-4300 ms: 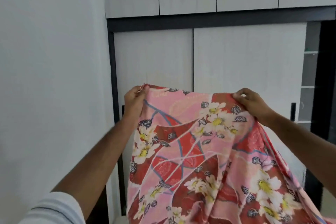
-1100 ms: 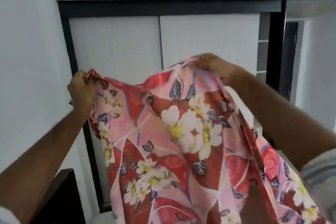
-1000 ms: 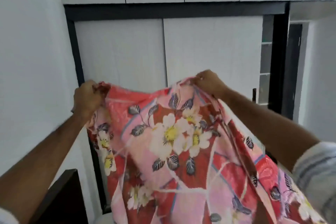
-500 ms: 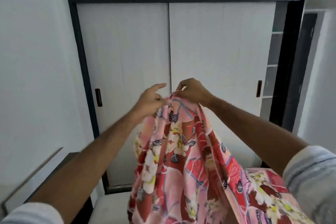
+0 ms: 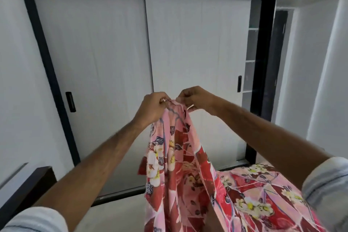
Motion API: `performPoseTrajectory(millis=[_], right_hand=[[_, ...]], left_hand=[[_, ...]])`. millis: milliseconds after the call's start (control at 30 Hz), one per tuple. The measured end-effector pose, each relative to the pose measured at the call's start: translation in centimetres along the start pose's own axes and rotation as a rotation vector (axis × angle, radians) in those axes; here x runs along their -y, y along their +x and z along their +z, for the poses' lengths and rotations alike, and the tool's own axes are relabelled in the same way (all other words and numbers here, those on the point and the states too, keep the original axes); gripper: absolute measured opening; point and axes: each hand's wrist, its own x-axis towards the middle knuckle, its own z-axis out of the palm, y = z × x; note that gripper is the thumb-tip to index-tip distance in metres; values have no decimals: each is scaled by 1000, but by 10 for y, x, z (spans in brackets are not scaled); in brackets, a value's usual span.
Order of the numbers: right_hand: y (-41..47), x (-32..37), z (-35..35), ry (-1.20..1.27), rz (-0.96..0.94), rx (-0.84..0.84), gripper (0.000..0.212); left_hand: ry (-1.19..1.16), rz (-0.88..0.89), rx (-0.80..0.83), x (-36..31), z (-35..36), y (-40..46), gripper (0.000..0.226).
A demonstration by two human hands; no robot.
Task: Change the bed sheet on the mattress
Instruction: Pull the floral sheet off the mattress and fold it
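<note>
Head view: both hands up in front and almost touching — the left hand [image 5: 152, 108] and the right hand [image 5: 195, 99] each pinch the top edge of the floral bed sheet [image 5: 180, 165], fingers curled round the cloth. The sheet hangs down in folds between the forearms, spreading lower right. Behind it, white sliding wardrobe doors [image 5: 143, 73] in a dark frame — a dark bed frame [image 5: 28, 186] at lower left.

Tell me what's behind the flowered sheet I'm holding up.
Behind the sheet stand white sliding wardrobe doors in a black frame. The sheet covers their lower middle part and the floor there, so anything low behind it cannot be seen.
</note>
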Motion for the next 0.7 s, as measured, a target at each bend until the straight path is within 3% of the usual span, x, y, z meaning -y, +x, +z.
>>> performPoseTrajectory(millis=[100,233,300,467,700], right_hand=[[-5,-16,-5,108,40,35,13],[-22,-30,6,245,4,-126,14],[-35,-35,21,100,-34,-212,25],[-59,-69,75,-542,-94,-435,53],[-87,-149,119,-517,77,-547,36]], left_hand=[[-19,23,20,-4,16,-3,12],[-14,63,-12,-9,26,-7,15],[5,84,-15,-13,29,-8,17],[57,84,-45,-22,34,-5,18],[83,60,-107,-23,34,3,19]])
